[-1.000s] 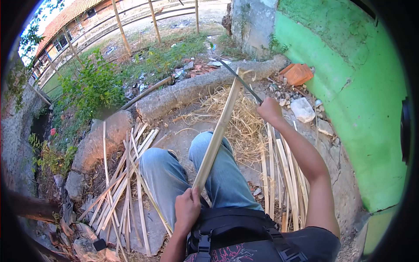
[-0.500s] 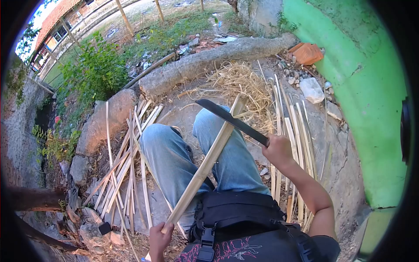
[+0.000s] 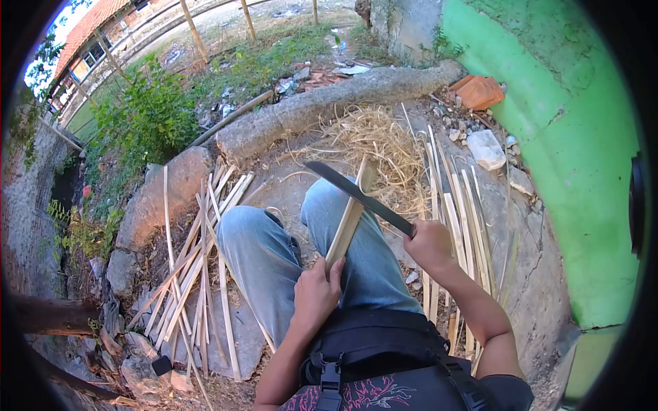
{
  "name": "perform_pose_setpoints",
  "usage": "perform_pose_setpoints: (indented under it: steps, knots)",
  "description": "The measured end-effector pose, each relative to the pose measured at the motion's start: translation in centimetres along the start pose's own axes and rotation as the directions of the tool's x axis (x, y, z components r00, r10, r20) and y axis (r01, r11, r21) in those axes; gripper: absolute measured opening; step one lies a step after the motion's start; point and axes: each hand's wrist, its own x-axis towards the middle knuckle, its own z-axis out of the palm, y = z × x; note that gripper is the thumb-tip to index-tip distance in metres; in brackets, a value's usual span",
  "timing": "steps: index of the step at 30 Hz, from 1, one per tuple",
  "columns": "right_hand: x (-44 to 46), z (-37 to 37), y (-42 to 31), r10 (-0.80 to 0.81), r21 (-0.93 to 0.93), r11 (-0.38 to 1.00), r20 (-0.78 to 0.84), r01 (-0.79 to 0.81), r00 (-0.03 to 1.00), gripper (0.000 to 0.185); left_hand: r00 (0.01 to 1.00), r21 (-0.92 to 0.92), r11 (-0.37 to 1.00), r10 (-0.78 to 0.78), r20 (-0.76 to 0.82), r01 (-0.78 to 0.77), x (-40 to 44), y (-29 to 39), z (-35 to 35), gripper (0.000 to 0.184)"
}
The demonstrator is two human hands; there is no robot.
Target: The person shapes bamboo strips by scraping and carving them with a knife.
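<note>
Note wood strip gripped in left hand, pointing lengthwise forward-right, crossed near far end by knife clamped in right hand.

Matt metal knife — smooth wooden strip — matt denim jeans

The left hand grips a pale strip slanting over the jeans-clad right thigh. I see the right hand holding a dark blade across it, near its far end. Curly shavings lie heaped beyond; loose slats spread at left, near a rough concrete edge.
</note>
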Motion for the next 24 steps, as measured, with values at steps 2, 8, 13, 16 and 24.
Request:
perform_pose_setpoints:
  steps: [2, 8, 13, 16, 24]
  knots:
    - [-0.8, 1.0, -0.9, 0.009, 0.059, 0.998, 0.037, -0.011, 0.999, 0.02, 1.0, 0.016, 1.0, -0.002, -0.02, 0.003, -0.2, 0.1, 0.1, 0.04]
    - [0.1, 1.3, -0.1, -0.148, 0.003, 0.989, 0.043, 0.148, 0.988, 0.018, 0.999, 0.042, 0.999, 0.015, -0.05, -0.013, -0.6, 0.3, -0.1, 0.039]
    - [2.6, 1.5, 0.0, 0.035, 0.113, 0.993, 0.04, -0.04, 0.999, 0.018, 0.998, 0.054, 0.998, 0.028, -0.058, -0.024, 0.2, 0.3, 0.2, 0.038]
    - [1.8, 1.2, -0.1, -0.176, 0.041, 0.984, 0.071, 0.173, 0.982, 0.017, 0.998, 0.059, 0.998, 0.031, -0.056, -0.028, 0.1, 0.7, 0.0, 0.038]
    - [1.8, 1.1, -1.7, -0.348, 0.029, 0.937, 0.042, 0.348, 0.936, 0.02, 0.996, 0.104, 0.994, 0.038, -0.077, -0.03, 0.4, 0.6, 0.5, 0.038]
